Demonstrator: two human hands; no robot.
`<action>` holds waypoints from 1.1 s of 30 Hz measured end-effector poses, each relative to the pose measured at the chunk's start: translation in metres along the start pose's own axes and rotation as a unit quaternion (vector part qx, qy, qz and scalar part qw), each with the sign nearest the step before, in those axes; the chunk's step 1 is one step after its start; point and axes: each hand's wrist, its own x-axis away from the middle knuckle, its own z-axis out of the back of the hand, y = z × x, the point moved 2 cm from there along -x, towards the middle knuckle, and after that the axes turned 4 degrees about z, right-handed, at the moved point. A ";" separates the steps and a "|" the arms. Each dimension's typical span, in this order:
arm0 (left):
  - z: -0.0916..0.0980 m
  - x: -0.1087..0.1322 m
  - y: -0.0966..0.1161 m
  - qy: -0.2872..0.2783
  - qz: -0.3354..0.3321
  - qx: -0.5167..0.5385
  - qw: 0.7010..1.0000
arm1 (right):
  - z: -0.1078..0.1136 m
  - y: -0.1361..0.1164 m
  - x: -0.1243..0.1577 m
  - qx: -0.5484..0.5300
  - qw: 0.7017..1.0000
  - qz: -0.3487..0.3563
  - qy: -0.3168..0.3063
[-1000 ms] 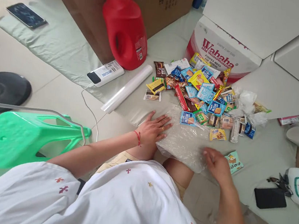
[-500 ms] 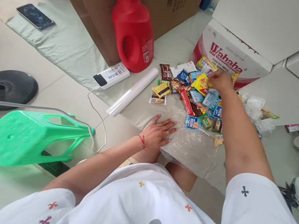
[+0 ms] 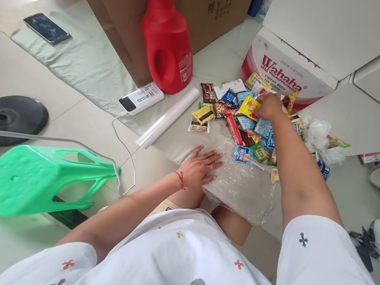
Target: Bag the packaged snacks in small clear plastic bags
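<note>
Your left hand (image 3: 201, 168): flat, fingers spread, on clear film (image 3: 245, 189) at table's (image 3: 347, 196) near edge. Your right hand (image 3: 271, 107): fingers bent at yellow packet (image 3: 249, 107), farther from edge; cannot tell whether gripped.

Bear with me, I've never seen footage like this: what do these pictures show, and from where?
No machine here: these are a person's two bare hands, seen by one camera worn on the head, looking forward and down. The left hand lies spread on clear plastic film. The right hand is at a yellow packet in a pile of wrapped snacks; its grip is hidden. Around the pile are a shiny white roll, a red jug and a Wahaha carton.
</note>
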 end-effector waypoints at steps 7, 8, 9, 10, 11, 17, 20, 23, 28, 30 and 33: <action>0.002 0.000 -0.001 0.000 0.002 0.014 1.000 | 0.069 0.010 0.016 -0.104 0.991 -0.024 0.081; 0.003 0.000 -0.002 0.001 0.001 0.022 1.000 | 0.084 0.013 0.028 -0.162 0.980 -0.021 0.116; 0.003 0.001 -0.003 0.004 -0.001 0.034 0.999 | 0.097 0.015 0.044 -0.223 0.964 -0.019 0.146; 0.004 0.001 -0.004 0.013 -0.001 0.050 0.999 | 0.106 0.017 0.064 -0.284 0.944 -0.018 0.167; 0.005 0.001 -0.006 0.031 0.002 0.067 0.997 | 0.110 0.016 0.087 -0.339 0.925 -0.014 0.169; 0.014 -0.015 -0.007 0.246 0.166 0.118 0.948 | 0.029 -0.018 0.235 -0.439 0.887 -0.080 -0.117; 0.016 -0.041 0.004 0.224 0.266 0.070 0.935 | -0.021 -0.040 0.276 -0.352 0.927 -0.059 -0.115; 0.014 -0.069 0.019 0.158 0.304 0.030 0.939 | -0.039 -0.046 0.287 -0.223 0.974 -0.028 -0.032; 0.007 -0.095 0.019 0.119 0.328 0.088 0.933 | -0.027 -0.013 0.276 -0.093 0.987 -0.079 0.108; 0.006 -0.096 0.010 0.126 0.307 0.131 0.934 | -0.028 -0.002 0.272 -0.072 0.991 -0.085 0.078; 0.012 -0.087 -0.004 0.178 0.214 0.180 0.944 | -0.031 0.003 0.274 -0.047 0.997 -0.047 0.027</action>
